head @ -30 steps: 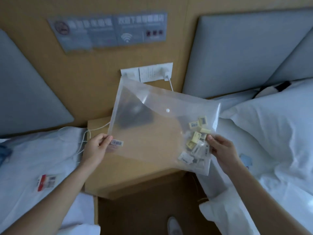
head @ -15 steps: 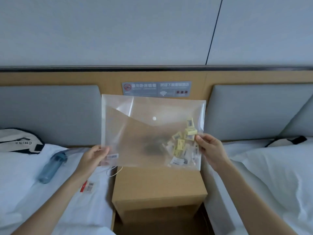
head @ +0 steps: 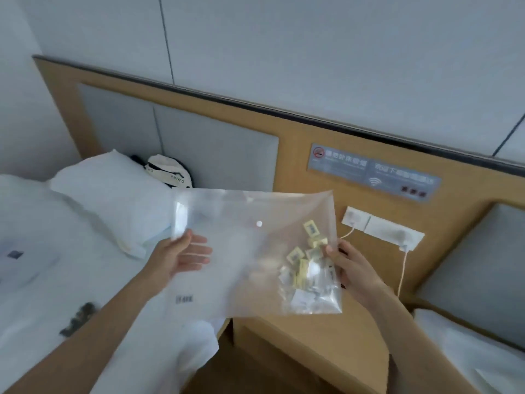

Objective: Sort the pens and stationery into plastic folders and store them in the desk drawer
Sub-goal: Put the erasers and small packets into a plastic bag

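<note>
A clear plastic folder point(head: 244, 251) with a white snap button hangs in the air above the left bed and the wooden nightstand point(head: 318, 342). Several small yellow and white stationery items point(head: 306, 268) are bunched in its lower right corner. My right hand point(head: 352, 265) grips the folder's right edge beside those items. My left hand point(head: 179, 257) lies behind the folder's left side with straight fingers seen through the plastic and the thumb at the left edge. A barcode sticker point(head: 184, 299) shows on the folder's lower left.
A white bed point(head: 56, 280) with a pillow point(head: 113, 194) and a black-and-white bag point(head: 170, 172) lies to the left. A wall socket panel point(head: 383, 228) with a white cable sits on the wooden headboard. Another bed point(head: 468, 351) is at the right.
The view has swung to the left and tilted. The folder has moved left over the left bed, and my left hand has shifted from pinching its lower corner to lying flat behind it.
</note>
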Demonstrator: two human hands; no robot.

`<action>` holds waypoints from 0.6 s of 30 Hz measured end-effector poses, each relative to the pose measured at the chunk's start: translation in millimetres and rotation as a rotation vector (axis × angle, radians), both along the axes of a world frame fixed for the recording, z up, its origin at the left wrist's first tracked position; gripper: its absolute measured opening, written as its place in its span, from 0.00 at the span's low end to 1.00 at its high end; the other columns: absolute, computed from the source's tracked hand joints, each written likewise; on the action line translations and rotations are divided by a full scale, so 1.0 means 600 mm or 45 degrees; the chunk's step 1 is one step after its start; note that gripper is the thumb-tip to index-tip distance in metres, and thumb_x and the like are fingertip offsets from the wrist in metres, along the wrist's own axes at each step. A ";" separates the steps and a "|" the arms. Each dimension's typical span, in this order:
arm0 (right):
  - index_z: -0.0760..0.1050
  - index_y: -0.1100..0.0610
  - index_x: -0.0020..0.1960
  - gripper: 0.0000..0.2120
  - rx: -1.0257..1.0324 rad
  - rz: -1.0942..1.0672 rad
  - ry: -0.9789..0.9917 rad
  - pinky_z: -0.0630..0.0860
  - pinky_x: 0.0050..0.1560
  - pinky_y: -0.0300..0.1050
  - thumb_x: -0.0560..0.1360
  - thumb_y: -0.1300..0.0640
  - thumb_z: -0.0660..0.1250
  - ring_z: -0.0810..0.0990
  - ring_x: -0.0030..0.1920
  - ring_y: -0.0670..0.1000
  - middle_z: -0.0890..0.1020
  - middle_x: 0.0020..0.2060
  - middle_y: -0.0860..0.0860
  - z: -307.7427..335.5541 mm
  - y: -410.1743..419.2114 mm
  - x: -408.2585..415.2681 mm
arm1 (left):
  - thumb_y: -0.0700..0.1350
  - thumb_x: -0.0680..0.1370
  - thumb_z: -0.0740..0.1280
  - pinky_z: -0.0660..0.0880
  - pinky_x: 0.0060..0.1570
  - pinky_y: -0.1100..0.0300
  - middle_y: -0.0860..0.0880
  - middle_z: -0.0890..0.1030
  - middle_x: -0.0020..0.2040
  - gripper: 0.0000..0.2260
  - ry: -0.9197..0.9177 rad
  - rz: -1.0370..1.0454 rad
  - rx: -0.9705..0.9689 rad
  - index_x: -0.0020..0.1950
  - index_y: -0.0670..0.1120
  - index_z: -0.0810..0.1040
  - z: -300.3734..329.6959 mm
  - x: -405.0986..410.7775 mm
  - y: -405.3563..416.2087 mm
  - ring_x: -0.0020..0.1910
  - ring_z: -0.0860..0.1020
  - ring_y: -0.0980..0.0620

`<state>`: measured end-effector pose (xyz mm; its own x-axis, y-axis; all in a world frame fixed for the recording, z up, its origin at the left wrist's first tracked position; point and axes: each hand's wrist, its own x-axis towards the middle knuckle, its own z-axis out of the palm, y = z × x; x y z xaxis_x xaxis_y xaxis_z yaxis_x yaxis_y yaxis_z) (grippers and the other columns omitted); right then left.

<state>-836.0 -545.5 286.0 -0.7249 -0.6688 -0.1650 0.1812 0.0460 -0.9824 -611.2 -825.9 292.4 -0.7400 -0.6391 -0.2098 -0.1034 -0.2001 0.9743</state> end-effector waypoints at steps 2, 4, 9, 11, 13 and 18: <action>0.75 0.58 0.57 0.16 0.065 0.136 -0.006 0.78 0.52 0.54 0.72 0.53 0.70 0.82 0.49 0.57 0.83 0.49 0.55 -0.021 -0.045 0.019 | 0.48 0.82 0.57 0.79 0.31 0.60 0.41 0.85 0.41 0.16 -0.055 0.126 0.018 0.49 0.38 0.79 -0.012 0.062 0.001 0.35 0.83 0.46; 0.76 0.58 0.56 0.13 0.112 0.241 0.013 0.79 0.50 0.54 0.73 0.57 0.70 0.83 0.48 0.58 0.84 0.47 0.56 -0.043 -0.095 0.047 | 0.47 0.82 0.57 0.80 0.32 0.59 0.39 0.84 0.42 0.16 -0.104 0.261 0.022 0.49 0.37 0.79 -0.028 0.130 0.004 0.35 0.83 0.45; 0.77 0.60 0.52 0.11 0.218 0.523 0.053 0.77 0.49 0.54 0.72 0.57 0.72 0.84 0.43 0.58 0.84 0.44 0.59 -0.092 -0.218 0.142 | 0.47 0.81 0.59 0.80 0.34 0.57 0.39 0.84 0.43 0.16 -0.164 0.597 0.093 0.51 0.36 0.79 -0.069 0.306 0.028 0.37 0.83 0.43; 0.77 0.61 0.50 0.09 0.259 0.617 0.032 0.76 0.46 0.51 0.72 0.59 0.72 0.83 0.39 0.57 0.84 0.42 0.60 -0.107 -0.265 0.184 | 0.48 0.80 0.60 0.81 0.37 0.56 0.39 0.84 0.45 0.16 -0.194 0.700 0.113 0.52 0.37 0.79 -0.086 0.369 0.039 0.40 0.83 0.41; 0.78 0.61 0.48 0.07 0.293 0.698 0.010 0.76 0.46 0.53 0.72 0.61 0.72 0.82 0.39 0.58 0.84 0.41 0.59 -0.124 -0.308 0.225 | 0.48 0.80 0.60 0.81 0.38 0.55 0.38 0.83 0.47 0.16 -0.205 0.777 0.159 0.53 0.37 0.79 -0.101 0.423 0.045 0.43 0.83 0.39; 0.80 0.60 0.48 0.11 0.398 0.806 -0.049 0.76 0.54 0.57 0.68 0.58 0.76 0.84 0.45 0.60 0.85 0.43 0.57 -0.166 -0.409 0.307 | 0.48 0.80 0.61 0.80 0.37 0.57 0.39 0.84 0.47 0.15 -0.227 0.981 0.249 0.53 0.37 0.79 -0.146 0.516 0.025 0.44 0.83 0.39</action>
<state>-651.6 -790.7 186.2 -0.2018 -0.8770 -0.4360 0.0610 0.4331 -0.8993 -301.7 -810.7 204.6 -0.0526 -0.8947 -0.4436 -0.0174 -0.4433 0.8962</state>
